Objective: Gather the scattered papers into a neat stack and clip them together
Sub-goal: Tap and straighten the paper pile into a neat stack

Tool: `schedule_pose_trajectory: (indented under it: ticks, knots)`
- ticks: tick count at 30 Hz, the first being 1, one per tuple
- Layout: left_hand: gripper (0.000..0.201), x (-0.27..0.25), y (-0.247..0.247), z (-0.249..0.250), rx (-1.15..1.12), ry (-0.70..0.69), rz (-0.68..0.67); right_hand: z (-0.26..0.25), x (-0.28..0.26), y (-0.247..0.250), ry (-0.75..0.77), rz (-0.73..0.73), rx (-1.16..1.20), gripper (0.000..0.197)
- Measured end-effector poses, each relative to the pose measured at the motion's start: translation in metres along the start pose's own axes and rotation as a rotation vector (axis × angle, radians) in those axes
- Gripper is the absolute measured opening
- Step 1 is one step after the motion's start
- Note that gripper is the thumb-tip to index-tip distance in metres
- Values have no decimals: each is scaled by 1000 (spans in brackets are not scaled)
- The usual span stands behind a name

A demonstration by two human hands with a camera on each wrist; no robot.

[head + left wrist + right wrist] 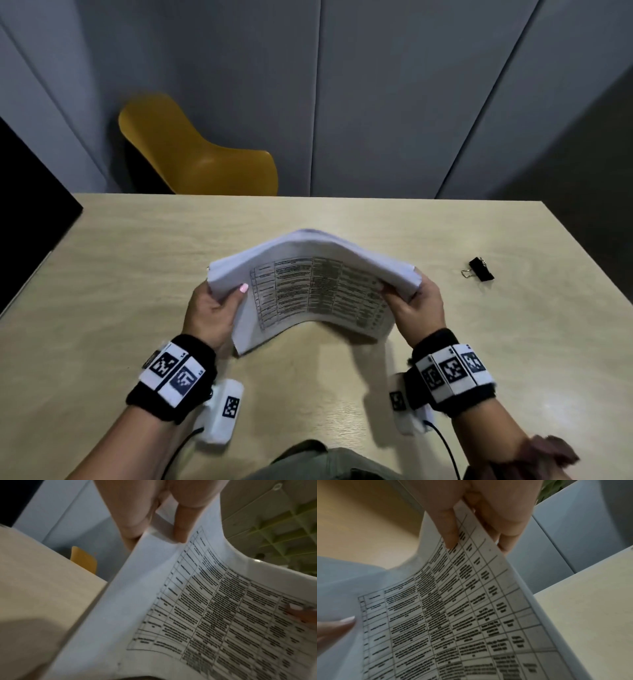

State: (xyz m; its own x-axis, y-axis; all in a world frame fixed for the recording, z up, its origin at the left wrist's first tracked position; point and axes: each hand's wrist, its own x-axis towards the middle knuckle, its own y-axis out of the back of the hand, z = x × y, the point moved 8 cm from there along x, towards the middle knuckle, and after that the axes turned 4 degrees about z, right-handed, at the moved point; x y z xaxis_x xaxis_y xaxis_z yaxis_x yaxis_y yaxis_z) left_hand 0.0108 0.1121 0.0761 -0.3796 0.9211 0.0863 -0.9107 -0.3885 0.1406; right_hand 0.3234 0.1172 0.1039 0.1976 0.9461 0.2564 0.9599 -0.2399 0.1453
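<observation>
A stack of white papers (315,291), its near sheet printed with a table, arches upward above the middle of the wooden table (120,274). My left hand (219,301) grips the stack's left edge, thumb on the printed side. My right hand (407,298) grips the right edge the same way. The left wrist view shows the papers (197,608) pinched between thumb and fingers (180,527). The right wrist view shows the sheet (453,608) held likewise by the fingers (448,524). A black binder clip (479,270) lies on the table to the right, apart from both hands.
A yellow chair (202,154) stands behind the table's far edge, in front of grey wall panels. A dark object borders the table at far left (30,205). The table's right edge runs just past the clip.
</observation>
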Motion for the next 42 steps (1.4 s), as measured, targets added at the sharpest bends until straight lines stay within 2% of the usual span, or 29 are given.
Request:
schedule_pose_trajectory:
  ticks: [3, 6, 10, 11, 14, 16, 17, 18, 20, 22, 24, 26, 29, 37, 42]
  knots:
    - [23, 0, -2, 13, -23, -48, 0, -2, 0, 0, -15, 18, 121, 37]
    - [29, 2, 5, 11, -11, -76, -39, 1, -4, 8, 5, 6, 110, 34]
    - [40, -3, 9, -9, -92, 35, -75, 10, -17, 3, -50, -69, 37, 52]
    - [39, -6, 7, -11, -95, 59, -51, 11, -20, 1, -63, -52, 53, 53]
    - [28, -12, 1, -1, -94, 64, 33, 6, -19, -3, -63, 9, 85, 75]
    - [28, -11, 1, 10, -87, 36, 55, 1, -15, -2, -52, 24, 119, 58]
    - [28, -10, 3, 18, -74, -14, 60, -2, -15, 0, -51, 27, 114, 49]
    - [32, -10, 6, 28, -54, -91, 73, -3, -15, 2, -53, 40, 102, 48]
    - [52, -14, 14, 46, -17, -269, 111, -10, -18, 10, -13, 119, 93, 63]
    - [68, -18, 16, 58, 91, -417, 149, -24, -19, 16, 101, 216, 64, 74]
    - [64, -24, 9, 66, 281, -547, 162, -44, -22, 13, 272, 246, -95, 69]
    - [54, -27, 4, 69, 392, -607, 178, -56, -25, 2, 387, 222, -295, 56]
    - [49, -33, 2, 69, 418, -599, 197, -54, -25, -6, 381, 156, -432, 44]
    - [47, -29, 3, 70, 430, -608, 155, -52, -26, -9, 389, 116, -494, 48]
    - [43, -27, 3, 70, 403, -537, 97, -51, -25, -9, 378, 92, -491, 49]
